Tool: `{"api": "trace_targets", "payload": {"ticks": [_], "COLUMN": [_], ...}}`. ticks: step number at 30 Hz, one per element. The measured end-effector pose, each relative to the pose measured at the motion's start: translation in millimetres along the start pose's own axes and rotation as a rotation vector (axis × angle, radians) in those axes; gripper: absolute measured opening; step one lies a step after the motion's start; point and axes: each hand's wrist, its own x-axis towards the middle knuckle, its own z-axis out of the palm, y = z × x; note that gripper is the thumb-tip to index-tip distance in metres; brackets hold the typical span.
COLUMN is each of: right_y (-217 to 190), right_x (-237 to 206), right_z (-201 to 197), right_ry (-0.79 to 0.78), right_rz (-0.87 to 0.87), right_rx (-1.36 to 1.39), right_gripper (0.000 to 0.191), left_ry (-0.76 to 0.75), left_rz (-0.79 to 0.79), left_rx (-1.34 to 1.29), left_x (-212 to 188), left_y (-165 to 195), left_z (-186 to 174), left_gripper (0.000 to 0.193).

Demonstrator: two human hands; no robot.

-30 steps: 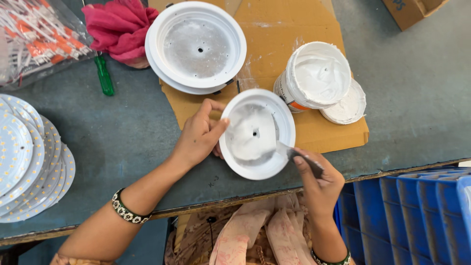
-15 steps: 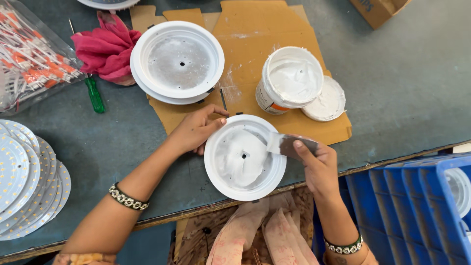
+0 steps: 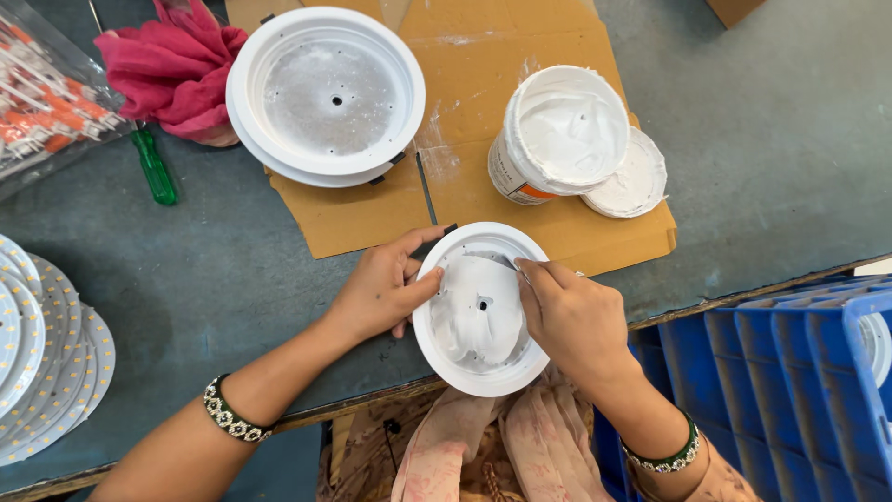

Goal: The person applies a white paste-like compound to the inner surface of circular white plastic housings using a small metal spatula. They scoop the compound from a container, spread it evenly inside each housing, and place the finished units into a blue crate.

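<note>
Grey-green bench top (image 3: 232,279), scuffed, with a sheet of brown cardboard (image 3: 483,56) laid across the far half.

Left hand (image 3: 376,293): fingers curled onto the near-left rim of the white round housing (image 3: 478,311), thumb over the lip, steadying it. Right hand (image 3: 571,316): closed, fingertips pinched at the housing's upper right edge; I cannot tell what it pinches, as the hand covers it. The housing sits at the bench's near edge, partly overhanging the lap, its floor smeared with white paste around a centre hole.

Outward: an open paste tub (image 3: 562,130) stands on the cardboard beyond the right hand, its lid (image 3: 641,181) touching it. A second, larger housing (image 3: 325,93) lies farther left, beside a pink rag (image 3: 172,60) and a green-handled screwdriver (image 3: 153,167). Stacked LED discs (image 3: 37,372) at far left; blue crates (image 3: 790,372) at right.

Risks, my judgement: the overhang means a slackened left grip could tip the housing off the edge. Paste may clog the centre hole. A backward sweep of the right hand could knock the tub.
</note>
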Motion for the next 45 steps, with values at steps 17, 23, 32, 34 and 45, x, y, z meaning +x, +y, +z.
{"api": "trace_targets", "payload": {"ticks": [17,23,32,34,45], "right_y": [-13,-9,-17,-15,-27], "right_x": [-19,-8,-9,-2,-5], "right_z": [-35,-11,-21,-20,6], "right_ry": [0.003,-0.012,-0.049,-0.006,0.136], "right_rz": [0.106,0.034,-0.047,-0.090,-0.298], "right_rx": [0.092,0.035,0.150,0.136,0.126], "right_gripper": [0.016,0.017,0.023,0.024,0.026], "left_ry": [0.017,0.015,0.010,-0.001,0.004], "left_rz": [0.018,0.036,0.034,0.045,0.045], "left_rx": [-0.021,0.008,0.021,0.012,0.031], "left_x": [-12,-14,-10,-10,-6], "left_y": [3,4,3,4,4], "left_z": [2,5,5,6,4], "left_gripper": [0.058,0.059,0.059,0.058,0.055]}}
